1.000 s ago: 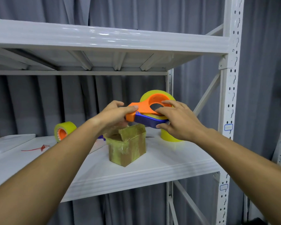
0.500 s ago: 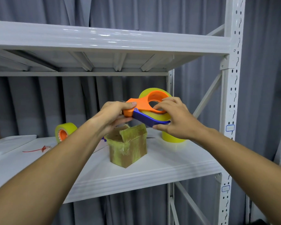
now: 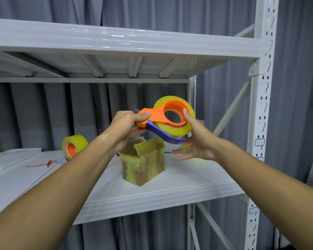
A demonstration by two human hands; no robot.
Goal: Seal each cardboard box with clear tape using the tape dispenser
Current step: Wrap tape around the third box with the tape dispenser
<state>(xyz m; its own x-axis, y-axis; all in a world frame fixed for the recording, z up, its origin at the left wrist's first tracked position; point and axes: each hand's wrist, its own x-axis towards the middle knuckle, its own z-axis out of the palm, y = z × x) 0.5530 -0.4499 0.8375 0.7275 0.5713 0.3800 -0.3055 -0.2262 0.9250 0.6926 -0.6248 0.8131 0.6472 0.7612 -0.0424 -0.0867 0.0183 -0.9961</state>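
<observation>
Two bare forearms are seen reaching in from the lower corners of the head view. No sleeve is worn on either arm as far as the frame edges. The left hand (image 3: 124,127) and the right hand (image 3: 197,139) are uncovered, and short, unpainted fingernails are shown on the left thumb and on one right fingertip. Faint fine hair is visible along both forearms. Nothing else of the person is shown.

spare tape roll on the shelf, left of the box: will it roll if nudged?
Probably: the spare tape roll seems to rest on its curved rim, orange core facing out, so a nudge along the shelf should send it rolling. Nothing visibly chocks it. It looks fully wound, so likely fairly heavy for its size.
</observation>
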